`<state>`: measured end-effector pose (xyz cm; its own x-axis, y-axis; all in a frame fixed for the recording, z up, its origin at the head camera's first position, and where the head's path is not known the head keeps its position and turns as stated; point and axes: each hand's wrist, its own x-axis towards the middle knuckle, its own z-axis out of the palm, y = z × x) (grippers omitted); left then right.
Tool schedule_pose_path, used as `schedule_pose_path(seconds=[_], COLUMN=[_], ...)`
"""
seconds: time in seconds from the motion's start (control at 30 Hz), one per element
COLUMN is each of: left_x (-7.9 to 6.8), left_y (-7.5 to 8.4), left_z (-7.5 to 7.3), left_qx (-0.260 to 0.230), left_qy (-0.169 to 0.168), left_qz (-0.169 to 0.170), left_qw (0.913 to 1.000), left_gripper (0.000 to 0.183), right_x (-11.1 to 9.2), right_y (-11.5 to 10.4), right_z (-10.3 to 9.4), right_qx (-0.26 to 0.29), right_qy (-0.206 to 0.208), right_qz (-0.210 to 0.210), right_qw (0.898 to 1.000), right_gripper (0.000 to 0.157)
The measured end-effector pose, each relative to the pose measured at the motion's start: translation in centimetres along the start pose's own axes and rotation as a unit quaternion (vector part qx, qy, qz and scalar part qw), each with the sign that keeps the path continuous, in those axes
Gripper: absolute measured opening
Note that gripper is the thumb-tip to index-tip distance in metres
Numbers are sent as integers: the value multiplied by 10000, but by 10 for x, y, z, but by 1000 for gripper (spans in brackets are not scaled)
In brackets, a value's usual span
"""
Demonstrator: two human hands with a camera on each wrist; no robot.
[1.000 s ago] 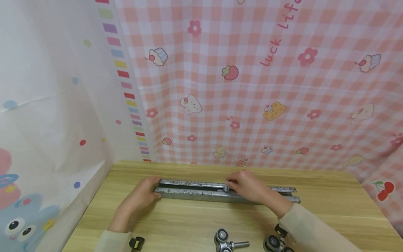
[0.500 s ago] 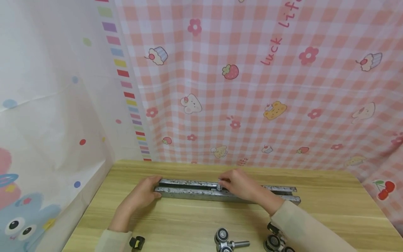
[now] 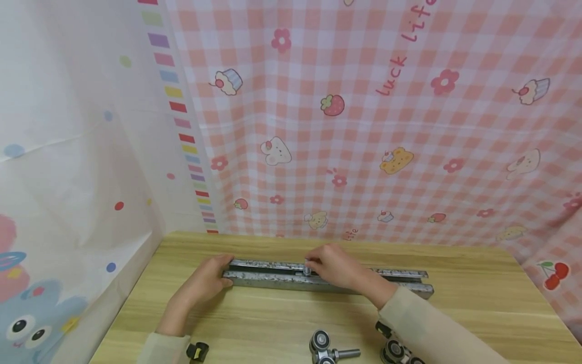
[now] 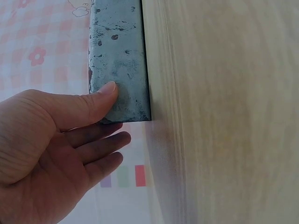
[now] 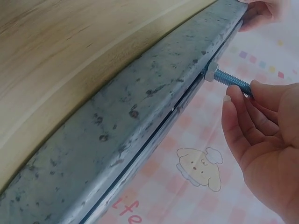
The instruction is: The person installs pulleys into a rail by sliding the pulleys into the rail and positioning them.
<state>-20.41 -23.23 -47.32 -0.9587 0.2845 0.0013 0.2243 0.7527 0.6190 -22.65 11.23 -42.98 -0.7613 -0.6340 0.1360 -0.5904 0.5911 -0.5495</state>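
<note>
A long scuffed metal rail (image 3: 268, 281) with a slot along its top lies across the wooden table. At its left end my left hand (image 3: 206, 278) grips the rail; in the left wrist view the thumb presses the side wall (image 4: 119, 51) near the end. My right hand (image 3: 341, 268) pinches the threaded bolt (image 5: 231, 81) of a trolley standing upright out of the slot, left of the rail's middle. A hex nut (image 5: 211, 72) sits at the bolt's base, right at the slot. Whatever carries the bolt inside the rail is mostly hidden.
A roller trolley (image 3: 321, 341) with a bolt lies on the table (image 3: 254, 323) at the front. Another trolley (image 3: 393, 350) lies to its right, partly under the right sleeve. A checked cloth (image 3: 300, 192) hangs behind the table.
My right hand has moved left along the rail, and the upright bolt has slid with it in the slot. The left hand and the rail have stayed put.
</note>
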Motion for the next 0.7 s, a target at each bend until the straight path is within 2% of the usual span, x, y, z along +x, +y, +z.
schedule_pose_path(seconds=[0.3, 0.7], left_x=[0, 0], left_y=[1, 2], left_z=[0, -1], left_qx=[35, 78], left_qy=[-18, -11], left_qz=[53, 53], left_qw=[10000, 10000], left_gripper=[56, 55], right_x=[6, 18], right_y=[-5, -13], right_z=[3, 8], right_qx=[-9, -15], right_qy=[-13, -175], right_qz=[-200, -176], right_qw=[9998, 9997], right_gripper=[19, 18])
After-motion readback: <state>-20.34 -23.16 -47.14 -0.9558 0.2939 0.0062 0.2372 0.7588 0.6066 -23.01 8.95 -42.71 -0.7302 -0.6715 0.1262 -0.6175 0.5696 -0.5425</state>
